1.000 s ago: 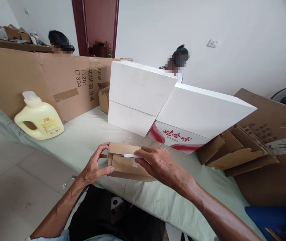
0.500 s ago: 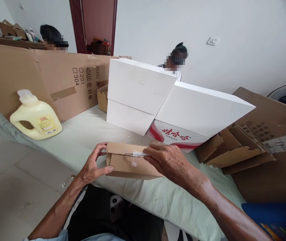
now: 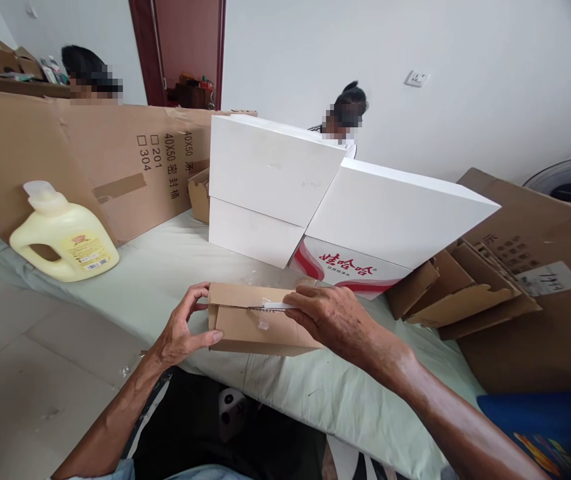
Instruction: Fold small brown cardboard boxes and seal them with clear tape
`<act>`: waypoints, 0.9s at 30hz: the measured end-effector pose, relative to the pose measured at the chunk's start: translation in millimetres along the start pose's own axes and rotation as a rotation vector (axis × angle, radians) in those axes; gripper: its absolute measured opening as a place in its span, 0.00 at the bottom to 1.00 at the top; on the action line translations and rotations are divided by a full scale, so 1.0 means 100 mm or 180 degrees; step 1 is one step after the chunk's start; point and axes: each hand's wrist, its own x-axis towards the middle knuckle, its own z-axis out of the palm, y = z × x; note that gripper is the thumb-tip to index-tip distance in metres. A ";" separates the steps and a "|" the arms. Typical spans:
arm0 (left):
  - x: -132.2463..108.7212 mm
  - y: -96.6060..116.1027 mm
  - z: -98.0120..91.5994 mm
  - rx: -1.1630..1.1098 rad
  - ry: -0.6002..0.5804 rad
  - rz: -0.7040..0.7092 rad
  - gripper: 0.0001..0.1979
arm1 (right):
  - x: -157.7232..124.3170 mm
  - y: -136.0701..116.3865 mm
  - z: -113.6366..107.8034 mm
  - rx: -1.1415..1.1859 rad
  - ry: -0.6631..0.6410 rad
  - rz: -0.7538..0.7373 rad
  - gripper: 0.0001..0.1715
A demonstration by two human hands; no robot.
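A small brown cardboard box (image 3: 265, 337) lies in front of me on the pale green cloth, its long top seam facing up. A strip of clear tape crosses the seam. My left hand (image 3: 188, 327) grips the box's left end, thumb on the near side and fingers round the far side. In my right hand (image 3: 323, 310) is a slim white box cutter (image 3: 276, 306), held flat along the seam near the tape. Its thin blade points left and is partly hidden at the seam. The right-hand fingers cover the rest of the cutter.
White boxes (image 3: 270, 173) stand behind the small box, one with red print. A yellow jug (image 3: 73, 240) is at left before a large carton (image 3: 115, 153). Folded cardboard (image 3: 470, 287) leans at right. Two people (image 3: 348, 110) sit beyond.
My view has shifted slightly, so the surroundings sit a little further left. Both hands keep their grips on the box and cutter. Less of the blade shows at the seam.
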 end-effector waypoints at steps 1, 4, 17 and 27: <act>0.00 0.00 0.00 -0.0006 0.0015 0.0006 0.35 | 0.02 -0.02 -0.01 -0.0051 -0.0024 0.0020 0.16; 0.01 -0.03 0.00 -0.0044 0.0056 -0.0005 0.36 | 0.07 -0.07 -0.08 -0.0182 -0.0165 0.0020 0.17; 0.04 -0.05 -0.01 0.0172 -0.0010 0.0064 0.34 | 0.09 -0.10 -0.10 0.0206 0.0100 -0.0206 0.17; 0.05 0.04 -0.01 0.0261 -0.0088 -0.0106 0.36 | 0.26 -0.26 0.09 -0.0373 -0.0012 -0.0185 0.08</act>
